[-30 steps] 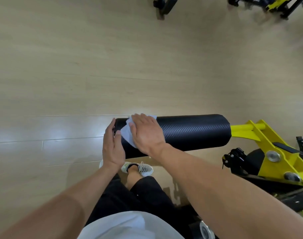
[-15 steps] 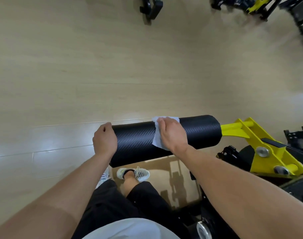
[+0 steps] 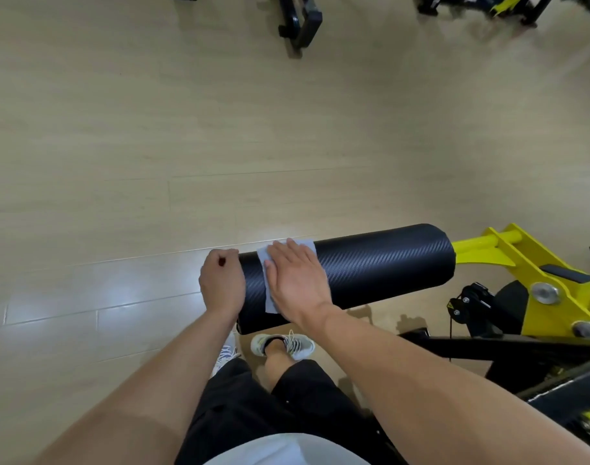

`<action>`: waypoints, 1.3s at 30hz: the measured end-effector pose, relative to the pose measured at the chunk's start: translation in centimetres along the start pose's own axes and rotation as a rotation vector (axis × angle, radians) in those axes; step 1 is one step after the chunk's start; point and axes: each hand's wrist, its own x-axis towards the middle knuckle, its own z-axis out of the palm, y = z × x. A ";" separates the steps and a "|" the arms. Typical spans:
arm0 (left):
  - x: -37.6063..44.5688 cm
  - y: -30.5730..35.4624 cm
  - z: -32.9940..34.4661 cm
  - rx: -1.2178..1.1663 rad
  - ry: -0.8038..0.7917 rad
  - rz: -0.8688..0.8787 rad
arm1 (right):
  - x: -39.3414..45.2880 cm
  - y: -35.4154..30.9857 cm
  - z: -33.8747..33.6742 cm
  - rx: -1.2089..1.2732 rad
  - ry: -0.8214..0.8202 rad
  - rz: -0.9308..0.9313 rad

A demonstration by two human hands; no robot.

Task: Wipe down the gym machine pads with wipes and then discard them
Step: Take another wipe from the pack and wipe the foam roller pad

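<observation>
A black cylindrical roller pad [image 3: 380, 270] sticks out leftward from a yellow machine arm [image 3: 518, 260]. A pale wipe [image 3: 269, 298] is draped over the pad near its left end. My right hand [image 3: 297, 280] lies flat on the wipe with straight fingers and presses it against the pad. My left hand [image 3: 221, 283] sits at the pad's left end cap with its fingers curled round the end. Most of the wipe is hidden under my right palm.
The yellow and black machine frame [image 3: 555, 317] fills the lower right. My feet in light sneakers [image 3: 283, 345] stand just below the pad. Black equipment bases [image 3: 300, 25] and more yellow gear [image 3: 501, 5] stand at the top edge on the wood floor.
My right hand slid the wipe rightward along the pad, then back toward the left end. My left hand went from flat against the end cap to curled on it.
</observation>
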 end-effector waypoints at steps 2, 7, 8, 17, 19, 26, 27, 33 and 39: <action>1.0 0.5 0.2 -0.037 0.024 -0.066 | 0.5 -1.8 0.6 0.025 -0.028 -0.077; 0.8 0.1 0.2 0.078 0.043 0.022 | 0.4 0.1 0.0 -0.029 -0.029 -0.146; 0.7 0.1 0.2 0.095 0.039 0.035 | 0.6 1.7 -0.6 -0.041 -0.022 -0.099; 0.2 0.3 0.3 0.107 0.016 0.087 | 1.2 5.8 -2.2 -0.119 0.043 0.106; 0.1 0.2 0.2 0.068 0.007 0.048 | 1.3 3.1 -1.5 -0.053 -0.014 0.011; -0.3 -0.6 -0.3 0.076 -0.112 -0.011 | 0.0 8.6 -3.5 0.012 -0.090 0.008; -0.3 -0.6 -0.3 0.077 -0.117 -0.012 | -0.3 11.6 -4.4 0.005 -0.065 0.111; -0.2 -0.9 -0.3 0.080 -0.138 0.026 | -2.2 23.2 -6.9 -0.036 0.020 0.545; -0.4 -0.6 -0.4 0.095 -0.146 0.040 | 1.2 16.3 -6.4 -0.091 0.030 0.569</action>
